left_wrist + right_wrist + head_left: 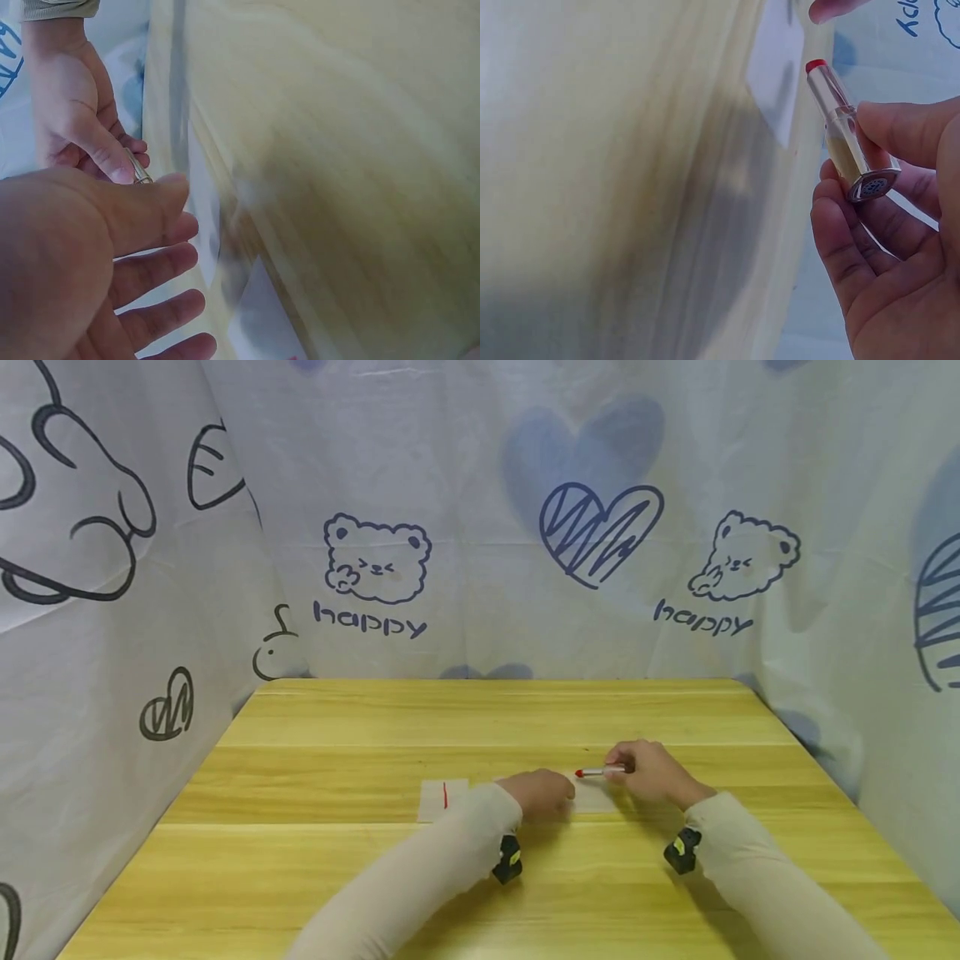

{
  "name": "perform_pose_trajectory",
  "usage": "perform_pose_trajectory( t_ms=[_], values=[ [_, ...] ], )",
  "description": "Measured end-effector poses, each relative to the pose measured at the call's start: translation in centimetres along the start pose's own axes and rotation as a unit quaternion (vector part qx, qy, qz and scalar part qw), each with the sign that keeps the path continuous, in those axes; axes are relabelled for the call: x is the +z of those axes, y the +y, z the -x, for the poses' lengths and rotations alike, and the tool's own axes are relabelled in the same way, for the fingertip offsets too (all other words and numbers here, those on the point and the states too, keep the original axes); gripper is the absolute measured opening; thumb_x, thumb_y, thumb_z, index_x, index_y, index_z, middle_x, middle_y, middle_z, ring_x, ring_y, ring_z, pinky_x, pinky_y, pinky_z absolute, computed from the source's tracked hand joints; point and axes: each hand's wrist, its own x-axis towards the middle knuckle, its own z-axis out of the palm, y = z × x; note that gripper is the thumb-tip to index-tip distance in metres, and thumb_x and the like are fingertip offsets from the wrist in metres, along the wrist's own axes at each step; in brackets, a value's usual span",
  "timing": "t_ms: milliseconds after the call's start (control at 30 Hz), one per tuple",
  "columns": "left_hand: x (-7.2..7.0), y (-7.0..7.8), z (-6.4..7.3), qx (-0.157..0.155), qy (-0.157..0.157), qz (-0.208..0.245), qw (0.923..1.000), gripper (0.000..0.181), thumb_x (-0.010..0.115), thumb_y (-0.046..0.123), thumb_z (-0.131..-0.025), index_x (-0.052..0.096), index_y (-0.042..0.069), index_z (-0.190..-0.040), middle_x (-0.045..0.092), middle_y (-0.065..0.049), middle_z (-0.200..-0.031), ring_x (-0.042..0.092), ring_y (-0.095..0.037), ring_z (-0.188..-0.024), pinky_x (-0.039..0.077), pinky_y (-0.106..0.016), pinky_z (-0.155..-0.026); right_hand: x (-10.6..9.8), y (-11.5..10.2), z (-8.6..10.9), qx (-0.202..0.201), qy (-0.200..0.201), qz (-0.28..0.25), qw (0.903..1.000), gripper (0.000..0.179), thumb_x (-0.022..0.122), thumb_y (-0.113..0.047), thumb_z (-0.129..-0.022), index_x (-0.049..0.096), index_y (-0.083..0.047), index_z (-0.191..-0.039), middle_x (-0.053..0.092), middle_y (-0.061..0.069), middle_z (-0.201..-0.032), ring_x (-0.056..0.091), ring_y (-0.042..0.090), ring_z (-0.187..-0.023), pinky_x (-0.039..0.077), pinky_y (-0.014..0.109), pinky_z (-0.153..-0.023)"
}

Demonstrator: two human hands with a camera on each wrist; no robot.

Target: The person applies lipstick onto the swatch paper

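Note:
A red lipstick [597,771] with a shiny metallic case is pinched between the thumb and fingers of my right hand [651,770]. Its bare red tip points left, over a small white paper [595,802]; in the right wrist view the lipstick [845,146] shows its flat base towards the camera. My left hand [537,794] hovers at the left side of that paper, partly covering it in the head view. In the left wrist view the fingers of my left hand [90,255] are relaxed and spread, holding nothing. Farther left lies another white paper [431,803] bearing one red stroke.
Both papers lie on a wooden table [337,718] with light yellow boards. White curtains [480,610] printed with bears, hearts and the word "happy" hang behind and at both sides. Each wrist carries a small black camera [507,860].

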Motion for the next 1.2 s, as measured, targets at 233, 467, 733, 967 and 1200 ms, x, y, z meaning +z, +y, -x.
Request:
perform_pose_trajectory(
  t_ms=[233,467,733,967,1200],
  values=[
    [0.08,0.34,0.29,-0.024,-0.017,-0.003,0.9996,0.007,0.059,0.017,-0.098,0.059,0.014,-0.091,0.056,0.004,-0.090,0.053,-0.012,-0.080,0.044,-0.026,-0.072,0.49,0.17,0.13,0.009,0.002,0.004,0.9999,0.006,0.069,-0.013,-0.091,0.068,-0.007,-0.093,0.064,-0.002,-0.082,0.056,0.012,-0.072,0.048,0.034,-0.065],
    [0.25,0.47,0.03,-0.027,-0.034,-0.032,0.9986,0.009,0.060,0.023,-0.098,0.060,0.015,-0.098,0.058,0.004,-0.094,0.056,-0.011,-0.086,0.047,-0.025,-0.077,0.90,0.18,0.19,0.004,0.005,0.012,0.9999,0.006,0.068,-0.013,-0.091,0.068,-0.008,-0.093,0.062,-0.002,-0.081,0.053,0.012,-0.069,0.046,0.033,-0.063],
    [0.13,0.59,0.08,-0.020,-0.033,-0.036,0.9986,0.010,0.060,0.024,-0.097,0.060,0.014,-0.099,0.060,0.004,-0.096,0.058,-0.012,-0.089,0.047,-0.024,-0.079,0.88,0.10,0.14,0.011,0.005,0.015,0.9998,0.005,0.068,-0.013,-0.091,0.069,-0.008,-0.093,0.063,-0.002,-0.082,0.054,0.012,-0.069,0.046,0.034,-0.064],
    [-0.03,0.75,0.05,-0.023,-0.030,-0.039,0.9985,0.011,0.061,0.024,-0.097,0.061,0.014,-0.100,0.061,0.004,-0.098,0.059,-0.011,-0.090,0.047,-0.024,-0.080,0.82,0.09,0.16,0.008,0.007,0.017,0.9998,0.004,0.069,-0.013,-0.090,0.069,-0.009,-0.091,0.065,-0.002,-0.083,0.057,0.013,-0.073,0.049,0.036,-0.067],
    [0.07,0.87,-0.12,-0.039,-0.034,-0.038,0.9979,0.014,0.064,0.027,-0.095,0.062,0.015,-0.102,0.063,0.004,-0.099,0.059,-0.011,-0.090,0.048,-0.025,-0.078,0.60,-0.12,0.33,0.009,-0.001,0.007,0.9999,0.004,0.069,-0.012,-0.090,0.069,-0.008,-0.089,0.065,-0.003,-0.081,0.057,0.011,-0.072,0.049,0.035,-0.067]
  ],
)
